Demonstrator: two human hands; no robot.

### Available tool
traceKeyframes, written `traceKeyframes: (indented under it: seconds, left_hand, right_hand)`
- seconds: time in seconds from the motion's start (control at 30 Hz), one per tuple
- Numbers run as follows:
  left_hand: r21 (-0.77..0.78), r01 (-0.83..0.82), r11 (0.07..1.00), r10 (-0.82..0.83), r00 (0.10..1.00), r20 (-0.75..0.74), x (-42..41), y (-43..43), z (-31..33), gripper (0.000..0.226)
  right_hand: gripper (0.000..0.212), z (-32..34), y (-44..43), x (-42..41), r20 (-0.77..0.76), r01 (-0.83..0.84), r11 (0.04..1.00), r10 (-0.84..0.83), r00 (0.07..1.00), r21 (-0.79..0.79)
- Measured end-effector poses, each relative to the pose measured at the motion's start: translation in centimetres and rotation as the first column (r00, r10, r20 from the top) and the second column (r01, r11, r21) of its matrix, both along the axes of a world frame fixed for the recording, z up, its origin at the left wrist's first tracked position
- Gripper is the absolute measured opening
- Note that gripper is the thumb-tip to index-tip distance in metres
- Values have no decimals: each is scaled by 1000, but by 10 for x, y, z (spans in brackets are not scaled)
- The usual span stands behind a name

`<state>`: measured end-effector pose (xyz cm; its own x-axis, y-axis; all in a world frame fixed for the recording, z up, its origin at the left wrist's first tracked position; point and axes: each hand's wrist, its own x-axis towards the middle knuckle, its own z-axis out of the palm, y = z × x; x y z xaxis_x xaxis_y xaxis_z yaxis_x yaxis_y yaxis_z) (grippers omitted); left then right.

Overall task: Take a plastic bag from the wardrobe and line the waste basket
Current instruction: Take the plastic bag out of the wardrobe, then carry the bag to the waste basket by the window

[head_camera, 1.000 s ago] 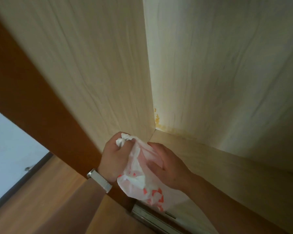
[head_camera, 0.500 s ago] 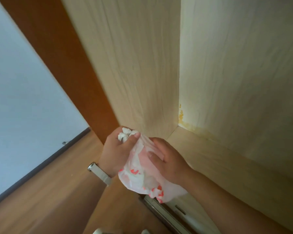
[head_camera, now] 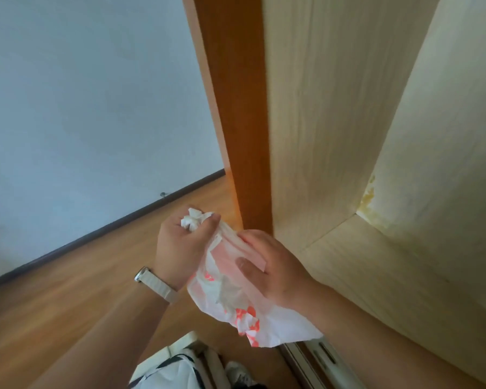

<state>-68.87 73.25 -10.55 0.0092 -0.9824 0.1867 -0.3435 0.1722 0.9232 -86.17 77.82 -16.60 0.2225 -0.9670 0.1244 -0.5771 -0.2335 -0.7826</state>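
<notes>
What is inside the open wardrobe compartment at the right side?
The wardrobe interior shows only pale panels and a yellowish stain in the back corner. Both hands hold the plastic bag outside it. The right forearm hides part of the floor panel.

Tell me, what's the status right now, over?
Left hand and right hand both gripping the plastic bag, crumpled. Bag out of the wardrobe. Waste basket not identifiable. Nothing blocking.

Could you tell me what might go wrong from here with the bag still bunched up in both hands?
The plastic bag is thin and crumpled; the left hand grips its bunched top while the right hand pinches the side, so pulling hard could tear it. The waste basket is not in view, so it must still be found.
</notes>
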Motion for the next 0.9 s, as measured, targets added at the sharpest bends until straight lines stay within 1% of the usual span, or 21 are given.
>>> traceKeyframes:
  seconds: [0.07,0.1,0.17,0.23,0.33,0.47,0.6,0.8,0.9]
  left_hand:
    - [-21,-59,998,60,998,6,26,-7,1,46]
    - [-33,-88,996,88,996,14,40,-11,0,47]
    - [-52,-142,989,143,989,23,65,-21,1,36]
    - [-65,-186,980,187,982,7,90,-31,4,25]
    - [-98,-217,971,218,976,4,126,-48,6,14]
    - [-117,-282,952,284,959,-3,176,-73,4,15]
    - [-104,-341,934,337,940,-57,219,-97,4,14]
    - [-100,-431,897,424,902,-86,286,-114,10,8]
    - [-113,-506,855,495,861,-115,316,-113,15,11]
  right_hand:
    - [44,0,-13,19,-35,-53,998,53,998,-15]
    - [46,-1,-20,30,-65,-76,997,75,995,-21]
    - [50,-2,-35,52,-108,-120,993,118,987,-19]
    - [51,-1,-50,76,-113,-175,985,172,979,-9]
    - [54,1,-79,110,-160,-252,968,247,956,-12]
    - [54,2,-122,159,-238,-320,947,310,921,-6]
    - [55,1,-160,205,-279,-363,932,351,894,7]
    - [55,8,-194,269,-297,-442,897,417,859,-19]
    - [54,15,-205,299,-289,-499,866,468,835,-40]
